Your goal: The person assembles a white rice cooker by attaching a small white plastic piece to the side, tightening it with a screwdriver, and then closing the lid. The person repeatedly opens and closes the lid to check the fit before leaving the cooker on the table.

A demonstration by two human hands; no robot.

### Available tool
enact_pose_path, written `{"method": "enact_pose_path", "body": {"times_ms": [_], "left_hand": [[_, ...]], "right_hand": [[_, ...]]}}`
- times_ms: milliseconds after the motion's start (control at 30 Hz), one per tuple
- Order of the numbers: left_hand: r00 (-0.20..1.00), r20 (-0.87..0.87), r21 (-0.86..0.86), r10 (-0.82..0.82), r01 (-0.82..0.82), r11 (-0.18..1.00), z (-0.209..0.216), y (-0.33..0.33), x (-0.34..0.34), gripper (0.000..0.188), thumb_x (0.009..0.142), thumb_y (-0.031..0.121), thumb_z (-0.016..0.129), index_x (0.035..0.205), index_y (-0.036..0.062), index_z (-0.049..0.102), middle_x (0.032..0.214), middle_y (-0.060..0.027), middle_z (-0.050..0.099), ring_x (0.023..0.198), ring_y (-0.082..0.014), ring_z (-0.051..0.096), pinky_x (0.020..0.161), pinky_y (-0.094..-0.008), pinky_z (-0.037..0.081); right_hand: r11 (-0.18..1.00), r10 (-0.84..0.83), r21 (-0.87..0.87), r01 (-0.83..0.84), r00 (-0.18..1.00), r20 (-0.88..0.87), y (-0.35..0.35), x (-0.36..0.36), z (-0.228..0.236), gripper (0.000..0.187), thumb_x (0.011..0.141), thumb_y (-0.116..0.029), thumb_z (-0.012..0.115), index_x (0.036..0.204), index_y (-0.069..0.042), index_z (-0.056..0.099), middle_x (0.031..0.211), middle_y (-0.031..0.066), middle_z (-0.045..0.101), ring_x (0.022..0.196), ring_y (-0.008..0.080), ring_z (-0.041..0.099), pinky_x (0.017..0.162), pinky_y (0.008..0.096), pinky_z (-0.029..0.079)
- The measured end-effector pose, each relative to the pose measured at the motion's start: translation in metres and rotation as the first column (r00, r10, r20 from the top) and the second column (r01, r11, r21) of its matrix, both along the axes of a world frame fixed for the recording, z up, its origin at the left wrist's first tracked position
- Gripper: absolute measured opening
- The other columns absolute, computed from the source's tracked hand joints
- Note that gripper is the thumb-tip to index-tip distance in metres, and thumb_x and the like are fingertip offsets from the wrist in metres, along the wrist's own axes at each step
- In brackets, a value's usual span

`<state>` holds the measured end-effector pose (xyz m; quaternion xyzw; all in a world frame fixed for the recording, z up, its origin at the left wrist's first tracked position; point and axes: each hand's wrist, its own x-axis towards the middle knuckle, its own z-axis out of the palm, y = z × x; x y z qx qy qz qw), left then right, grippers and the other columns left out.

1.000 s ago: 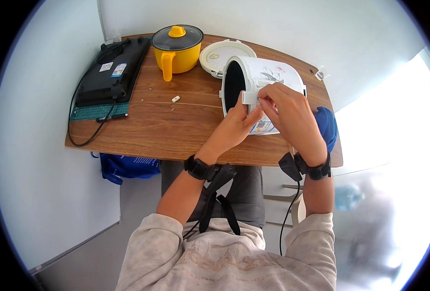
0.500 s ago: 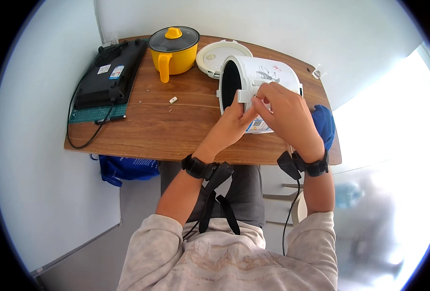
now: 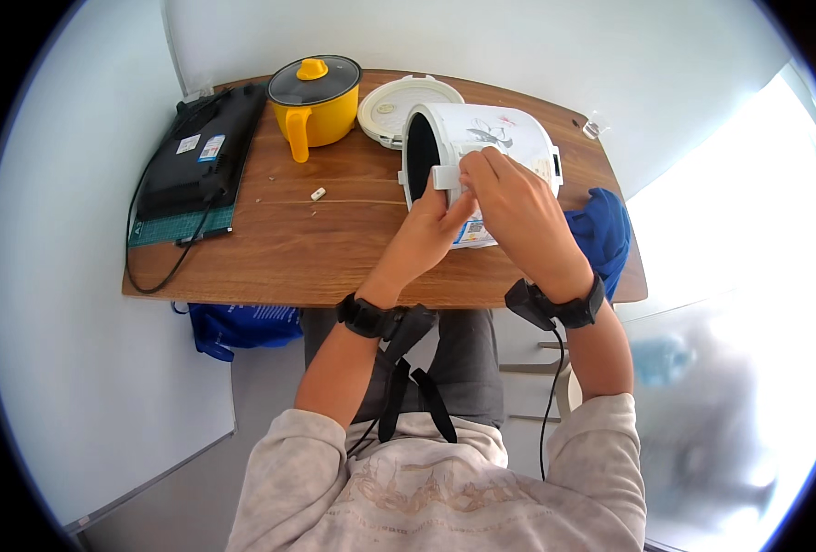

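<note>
A white rice cooker body (image 3: 529, 138) with a floral print lies on its side at the right of the wooden table, its dark opening facing left. A white plastic block (image 3: 445, 178) juts out at its rim. My left hand (image 3: 426, 235) is closed around the lower side of this block, with the fingertips partly hidden. From the right, my right hand (image 3: 523, 212) is closed in a pinch beside the block, against the cooker's side. Whatever lies between those right fingertips is hidden. Behind the opening rests the round white lid (image 3: 406, 103).
A yellow pot (image 3: 330, 120) with a glass lid stands at the back. To the left, a black flat appliance (image 3: 192, 161) with a cord overlaps a green cutting mat (image 3: 155, 230). A small white piece (image 3: 318, 194) lies mid-table. Blue cloth (image 3: 601, 230) drapes at the right edge.
The whole view has shifted slightly. My right hand and wrist have moved a little left, uncovering more of the blue cloth. Both hands stay at the white block.
</note>
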<state>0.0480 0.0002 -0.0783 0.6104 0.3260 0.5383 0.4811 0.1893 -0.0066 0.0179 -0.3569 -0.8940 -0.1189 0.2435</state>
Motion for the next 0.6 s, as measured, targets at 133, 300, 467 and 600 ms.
{"method": "enact_pose_path", "body": {"times_ms": [133, 300, 467, 600], "left_hand": [[0.998, 0.037, -0.041, -0.047, 0.048, 0.998, -0.001, 0.005, 0.002, 0.049, 0.106, 0.026, 0.053, 0.143, -0.0016, 0.039, 0.131, -0.0145, 0.058, 0.117, -0.0214, 0.055, 0.101, -0.0343, 0.044], [0.998, 0.06, -0.075, 0.03, -0.026, 0.997, 0.003, 0.01, -0.001, 0.055, 0.105, 0.036, 0.053, 0.141, -0.0044, 0.046, 0.132, -0.0134, 0.059, 0.118, -0.0188, 0.054, 0.102, -0.0314, 0.043], [0.996, 0.065, -0.138, 0.06, -0.051, 0.989, 0.018, 0.009, 0.005, 0.055, 0.104, 0.036, 0.052, 0.139, -0.0057, 0.046, 0.129, -0.015, 0.058, 0.117, -0.0209, 0.053, 0.103, -0.0337, 0.041], [0.995, 0.086, -0.205, 0.051, -0.033, 0.978, 0.019, 0.009, 0.001, 0.057, 0.103, 0.04, 0.052, 0.136, -0.0063, 0.051, 0.126, -0.0132, 0.061, 0.114, -0.0183, 0.054, 0.099, -0.0319, 0.043]], "right_hand": [[0.999, 0.028, 0.044, -0.022, 0.991, -0.133, -0.004, 0.011, 0.005, 0.013, 0.087, -0.007, 0.066, 0.098, -0.004, 0.059, 0.093, 0.0111, 0.062, 0.08, 0.0286, 0.066, 0.065, 0.0367, 0.055], [0.925, -0.37, -0.091, 0.368, 0.822, -0.433, 0.005, 0.071, 0.003, 0.012, 0.095, -0.018, 0.062, 0.096, -0.007, 0.065, 0.085, 0.0109, 0.072, 0.071, 0.0317, 0.069, 0.062, 0.0394, 0.055], [0.716, -0.652, -0.368, 0.593, 0.757, -0.048, 0.026, 0.148, -0.079, 0.025, 0.093, -0.03, 0.064, 0.093, -0.005, 0.064, 0.086, 0.0193, 0.071, 0.078, 0.0393, 0.069, 0.068, 0.0461, 0.055], [0.636, -0.671, -0.444, 0.631, 0.737, 0.087, 0.037, 0.147, -0.118, 0.035, 0.091, -0.037, 0.067, 0.091, -0.001, 0.066, 0.091, 0.0224, 0.071, 0.088, 0.0418, 0.068, 0.076, 0.0493, 0.054]]}}
